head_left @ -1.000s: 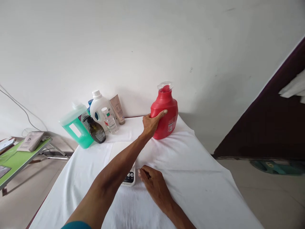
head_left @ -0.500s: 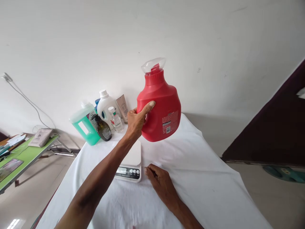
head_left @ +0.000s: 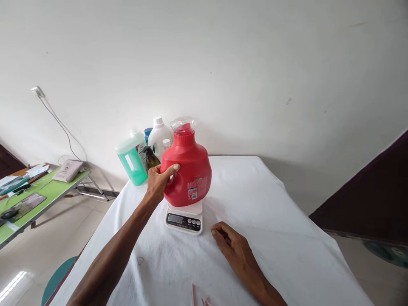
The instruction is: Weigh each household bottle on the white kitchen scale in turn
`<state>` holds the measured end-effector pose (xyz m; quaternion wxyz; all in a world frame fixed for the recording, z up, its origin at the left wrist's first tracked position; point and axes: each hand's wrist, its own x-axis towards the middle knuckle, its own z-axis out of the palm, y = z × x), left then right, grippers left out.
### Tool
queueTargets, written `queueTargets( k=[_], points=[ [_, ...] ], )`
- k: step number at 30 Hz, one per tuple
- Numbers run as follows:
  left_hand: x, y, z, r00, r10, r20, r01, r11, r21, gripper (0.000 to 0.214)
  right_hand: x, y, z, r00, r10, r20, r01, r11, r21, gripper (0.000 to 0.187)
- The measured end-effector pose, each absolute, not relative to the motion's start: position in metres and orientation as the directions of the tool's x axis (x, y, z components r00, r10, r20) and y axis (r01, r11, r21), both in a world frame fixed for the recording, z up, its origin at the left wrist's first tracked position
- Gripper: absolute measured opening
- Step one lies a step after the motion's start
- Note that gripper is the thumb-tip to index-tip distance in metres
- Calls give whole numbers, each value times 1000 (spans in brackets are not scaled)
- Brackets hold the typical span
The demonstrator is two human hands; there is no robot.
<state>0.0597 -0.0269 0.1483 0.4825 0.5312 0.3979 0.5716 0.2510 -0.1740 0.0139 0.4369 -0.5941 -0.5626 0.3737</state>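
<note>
My left hand (head_left: 159,182) grips the handle of a big red jug (head_left: 188,170), thumb on its front. The jug is upright, and a clear plastic cover (head_left: 183,123) sits over its red cap. Its base is over the plate of a white digital kitchen scale (head_left: 184,219); whether it touches the plate I cannot tell. The jug hides most of the plate, while the scale's display and buttons show in front. To the right of the scale, my right hand (head_left: 231,246) rests on the white cloth with fingers curled; what they hold, if anything, is hidden.
Behind the jug, by the wall, stand a green-liquid jug (head_left: 137,165), a white bottle (head_left: 157,136), a dark pump bottle (head_left: 150,158) and others. A pinkish stick (head_left: 193,294) lies at the near edge. A green folding table (head_left: 47,195) is at the left.
My left hand has lowered the red jug from the air to over the scale. My right hand stays curled on the cloth, and the camera view has shifted.
</note>
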Motion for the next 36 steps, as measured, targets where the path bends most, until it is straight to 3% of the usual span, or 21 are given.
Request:
queueTargets(
  k=[6, 13, 16, 23, 28, 32, 36],
  points=[
    [50, -19, 132, 19, 982, 187, -156, -182, 971, 60, 260, -162, 21, 105, 989, -100, 242, -123, -963, 45],
    [48, -19, 123, 29, 982, 187, -174, -179, 968, 59, 266, -119, 26, 433, 901, -25, 52, -52, -997, 37],
    [50, -20, 123, 52, 978, 202, -153, -192, 969, 60, 260, -108, 17, 497, 867, -33, 17, -47, -999, 36],
    [45, -24, 123, 118, 968, 223, -109, -210, 972, 57, 250, -116, 6, 471, 880, -58, 53, -94, -994, 36],
    [29, -29, 125, 197, 919, 343, 18, -353, 936, 50, 252, -125, 7, 418, 907, -51, 102, -102, -989, 36],
    [15, -21, 110, 8, 891, 453, 49, -453, 890, 57, 248, -128, 8, 420, 905, -67, 167, -149, -975, 39],
    [0, -15, 65, -206, 934, 292, -91, -315, 945, 63, 242, -130, 6, 422, 906, 11, 355, -154, -922, 44]
  ],
)
